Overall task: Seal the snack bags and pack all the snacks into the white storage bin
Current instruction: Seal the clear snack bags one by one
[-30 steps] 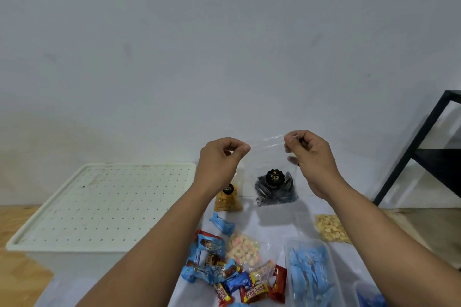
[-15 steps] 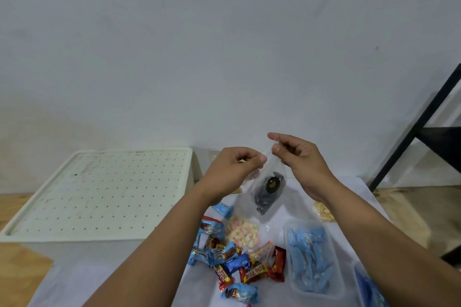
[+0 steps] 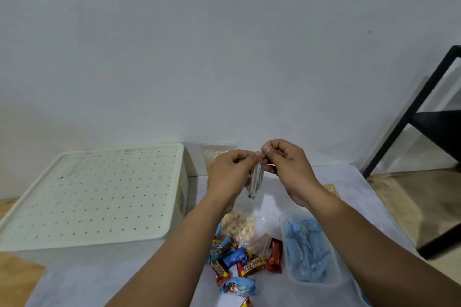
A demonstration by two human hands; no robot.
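Note:
A small clear snack bag of dark pieces hangs edge-on between my hands, above the table. My left hand and my right hand both pinch its top edge, fingertips nearly touching. The white storage bin stands at the left with its perforated lid on. On the table lie a bag of pastel sweets, a pile of wrapped chocolate bars and a clear tub of blue-wrapped snacks. A bag of yellow snacks leans against the wall behind my left hand.
The table is covered with a pale cloth. A black metal shelf frame stands at the right, over a wooden floor. Another bag of pale crackers peeks out behind my right forearm. The grey wall is close behind.
My hands have come together from wide apart, and the bag has turned from facing me to edge-on. The view has tilted down, showing more of the table.

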